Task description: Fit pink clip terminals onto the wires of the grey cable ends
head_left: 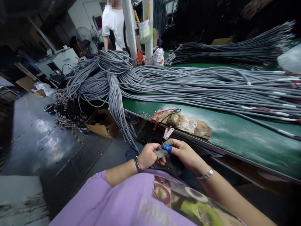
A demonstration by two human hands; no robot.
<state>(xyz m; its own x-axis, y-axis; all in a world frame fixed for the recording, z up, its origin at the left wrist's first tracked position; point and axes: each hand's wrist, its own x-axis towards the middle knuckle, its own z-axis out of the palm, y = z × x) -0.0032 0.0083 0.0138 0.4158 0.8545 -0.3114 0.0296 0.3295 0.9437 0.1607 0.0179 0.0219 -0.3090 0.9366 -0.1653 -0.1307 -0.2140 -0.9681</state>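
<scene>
We have left hand [147,156] and right hand [189,157] meeting just off desk [235,135] edge | fingers [167,148] curled close, can't tell if gripping anything | grey cable bundle [116,100] drapes off desk corner, down beside our left hand | pink clip [168,133] just beyond fingers

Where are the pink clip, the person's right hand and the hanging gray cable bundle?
Pink clip [168,133]: head view, middle of its body.
Right hand [187,156]: head view, thumb side.
Gray cable bundle [116,100]: head view, its hanging stretch.
</scene>
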